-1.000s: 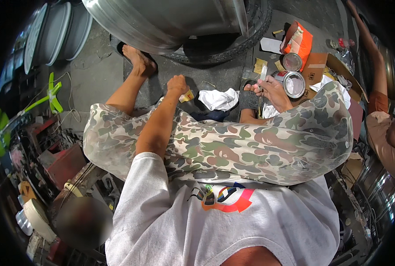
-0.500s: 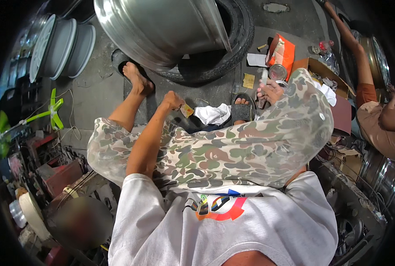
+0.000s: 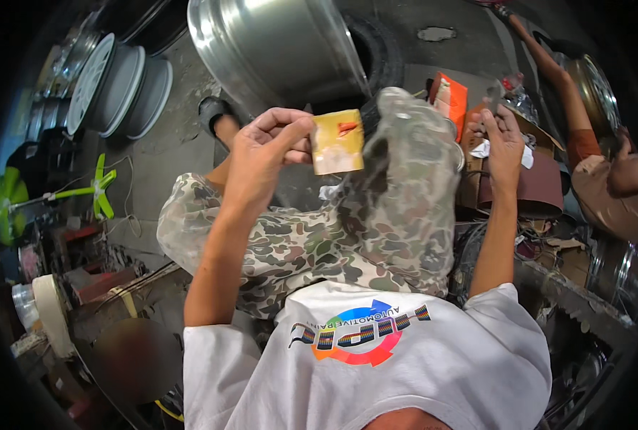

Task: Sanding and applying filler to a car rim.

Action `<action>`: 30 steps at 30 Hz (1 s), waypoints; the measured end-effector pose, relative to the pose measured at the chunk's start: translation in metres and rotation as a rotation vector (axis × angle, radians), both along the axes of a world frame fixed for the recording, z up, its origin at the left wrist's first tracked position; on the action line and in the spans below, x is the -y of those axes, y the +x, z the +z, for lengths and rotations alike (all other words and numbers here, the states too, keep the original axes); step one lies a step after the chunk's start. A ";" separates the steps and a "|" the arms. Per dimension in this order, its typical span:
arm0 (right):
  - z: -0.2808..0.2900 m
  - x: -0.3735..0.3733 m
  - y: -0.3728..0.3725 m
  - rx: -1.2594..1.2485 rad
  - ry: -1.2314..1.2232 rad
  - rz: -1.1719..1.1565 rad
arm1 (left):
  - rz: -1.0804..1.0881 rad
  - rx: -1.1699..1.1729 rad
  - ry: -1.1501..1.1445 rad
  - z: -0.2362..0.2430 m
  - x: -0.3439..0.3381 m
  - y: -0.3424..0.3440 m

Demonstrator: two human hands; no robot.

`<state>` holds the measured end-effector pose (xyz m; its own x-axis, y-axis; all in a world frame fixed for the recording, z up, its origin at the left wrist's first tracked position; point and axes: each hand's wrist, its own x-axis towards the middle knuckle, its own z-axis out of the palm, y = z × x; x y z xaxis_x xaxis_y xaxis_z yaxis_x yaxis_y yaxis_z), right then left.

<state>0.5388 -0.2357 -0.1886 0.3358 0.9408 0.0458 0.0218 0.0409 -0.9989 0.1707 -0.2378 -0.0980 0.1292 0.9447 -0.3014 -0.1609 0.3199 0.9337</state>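
Note:
Up in front of me, my left hand (image 3: 276, 140) pinches the left edge of a square yellow card (image 3: 337, 154), which has an orange smear and a paler patch on it. Farther right, my right hand (image 3: 502, 136) is closed on a thin, flat tool (image 3: 493, 97), too blurred to make out fully, held upright beside an open cardboard box (image 3: 544, 140). My camouflage-trousered legs (image 3: 319, 244) lie below both hands, the right knee raised and blurred.
A large bare metal wheel rim (image 3: 276, 50) rests on a tyre (image 3: 387, 57) ahead. An orange bag (image 3: 450, 97) lies right of it. Grey rims (image 3: 122, 89), a green fan (image 3: 100, 186) and cluttered machinery (image 3: 97, 283) line my left. A co-worker (image 3: 609, 190) is at my right.
My left hand has lifted the yellow card from near the floor. My right hand has moved rightward with the tool. My right knee has swung up and inward.

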 end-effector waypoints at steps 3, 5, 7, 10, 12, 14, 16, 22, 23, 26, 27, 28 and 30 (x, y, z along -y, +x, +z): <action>0.034 0.010 -0.027 0.081 0.014 0.074 | -0.037 0.113 0.039 0.006 0.006 0.041; 0.046 0.027 -0.031 0.103 0.017 0.097 | -0.019 0.009 0.154 -0.002 0.007 0.060; 0.056 0.045 -0.039 0.116 0.014 0.119 | 0.001 -0.057 0.185 -0.006 0.007 0.064; 0.071 0.073 -0.061 0.163 -0.012 0.235 | -0.023 -0.095 0.123 -0.006 0.005 0.057; 0.066 0.085 -0.071 0.129 -0.017 0.262 | -0.093 -0.173 0.117 -0.003 -0.001 0.053; 0.060 0.087 -0.076 0.144 -0.008 0.251 | -0.189 -0.288 0.114 0.007 -0.008 0.056; 0.054 0.085 -0.080 0.151 -0.016 0.217 | -0.272 -0.450 0.214 0.017 -0.014 0.058; 0.057 0.068 -0.075 0.442 0.076 0.313 | -0.484 -0.676 0.398 0.015 -0.036 0.056; 0.058 0.068 -0.078 0.442 0.074 0.316 | -0.483 -0.675 0.395 0.015 -0.039 0.055; 0.059 0.066 -0.087 0.224 0.030 0.232 | -0.529 -0.709 0.431 0.016 -0.043 0.054; 0.058 0.065 -0.087 0.205 0.033 0.263 | -0.535 -0.697 0.427 0.014 -0.044 0.054; 0.058 0.063 -0.087 0.187 0.036 0.293 | -0.541 -0.685 0.424 0.013 -0.045 0.053; 0.057 0.061 -0.085 0.233 0.017 0.328 | -0.524 -0.671 0.423 0.012 -0.044 0.053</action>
